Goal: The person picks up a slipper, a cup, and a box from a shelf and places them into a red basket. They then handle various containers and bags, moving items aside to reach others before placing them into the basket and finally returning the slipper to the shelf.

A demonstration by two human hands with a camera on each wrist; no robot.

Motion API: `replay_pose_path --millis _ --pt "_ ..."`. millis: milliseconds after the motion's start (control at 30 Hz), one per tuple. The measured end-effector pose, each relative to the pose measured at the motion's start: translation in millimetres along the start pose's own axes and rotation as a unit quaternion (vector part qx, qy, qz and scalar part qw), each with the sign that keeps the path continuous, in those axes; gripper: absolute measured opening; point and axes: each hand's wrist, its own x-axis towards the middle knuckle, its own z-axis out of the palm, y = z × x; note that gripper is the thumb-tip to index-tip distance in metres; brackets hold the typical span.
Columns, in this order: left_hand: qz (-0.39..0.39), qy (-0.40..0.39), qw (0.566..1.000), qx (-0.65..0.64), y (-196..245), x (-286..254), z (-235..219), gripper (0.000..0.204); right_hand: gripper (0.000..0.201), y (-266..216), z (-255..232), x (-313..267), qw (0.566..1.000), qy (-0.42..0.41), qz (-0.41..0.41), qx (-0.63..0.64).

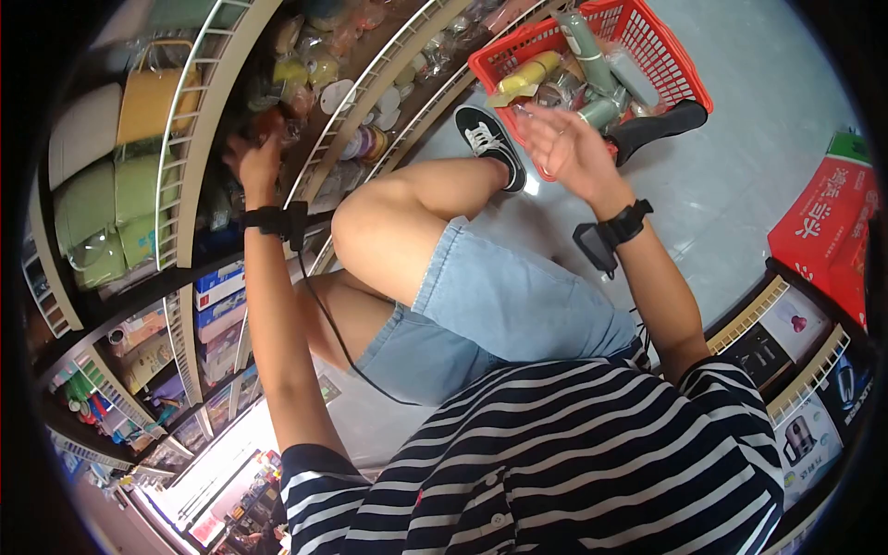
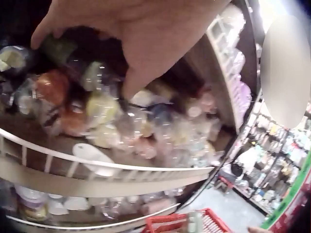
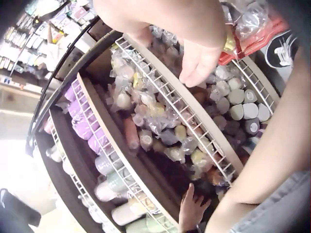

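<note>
In the head view, my left hand [image 1: 257,165] reaches into a shelf of plastic-wrapped items [image 1: 319,69]. The left wrist view has this hand [image 2: 155,36] above orange, yellow and clear-wrapped pieces [image 2: 103,108], thumb and fingers apart. Its fingers look spread in the right wrist view, where the hand [image 3: 192,211] is low in the shelf. No held item shows. My right hand [image 1: 575,157] hovers at the near side of a red basket [image 1: 689,69], fingers loosely extended and holding nothing visible. The basket carries a yellow packet [image 1: 532,72] and grey-green wrapped items [image 1: 583,46].
White wire rails [image 1: 356,83] edge the curved shelves. Green and yellow packs [image 1: 148,199] fill a shelf at the left. A black handle-like object [image 1: 661,129] lies across the basket's near edge. A red bag [image 1: 828,217] and boxed goods [image 1: 809,453] are at the right.
</note>
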Motion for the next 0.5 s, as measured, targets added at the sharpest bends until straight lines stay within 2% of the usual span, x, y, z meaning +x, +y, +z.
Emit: replay_pose_path --millis 33,67,133,167,233,267,300,367,400,433,500 --pt "-0.037 0.027 0.999 0.004 -2 4 4 0.085 0.042 4 -6 -4 0.998 -0.008 0.042 -0.038" --pt "-0.035 0.027 0.999 0.001 -4 9 3 0.085 0.037 9 -7 -9 0.998 -0.016 0.044 -0.052" --pt "0.031 -0.072 0.988 0.135 0 17 -2 0.088 0.036 16 -16 -17 0.997 -0.005 0.054 -0.057" --pt "0.030 -0.074 0.988 0.129 7 20 -4 0.088 0.035 17 -19 -21 0.996 0.004 0.066 -0.063" --pt "0.101 -0.086 0.979 0.158 22 21 -11 0.088 0.030 16 -21 -29 0.995 0.033 0.066 -0.065" --pt "0.106 -0.122 0.976 0.145 13 31 -7 0.087 0.029 15 -23 -32 0.995 0.023 0.063 -0.077" --pt "0.102 -0.124 0.977 0.142 2 40 -2 0.087 0.028 13 -24 -34 0.994 0.011 0.060 -0.090" --pt "0.092 -0.230 0.962 0.118 -13 52 5 0.087 0.028 9 -20 -39 0.993 0.013 0.057 -0.102" --pt "0.110 -0.251 0.958 0.080 -7 50 -6 0.081 0.028 6 -19 -41 0.992 0.017 0.051 -0.118" --pt "0.109 -0.250 0.959 0.078 -4 48 -6 0.081 0.028 3 -19 -41 0.990 0.020 0.045 -0.134" --pt "0.201 -0.162 0.954 0.152 -2 42 -4 0.074 0.028 -2 -17 -41 0.987 0.011 0.035 -0.154"
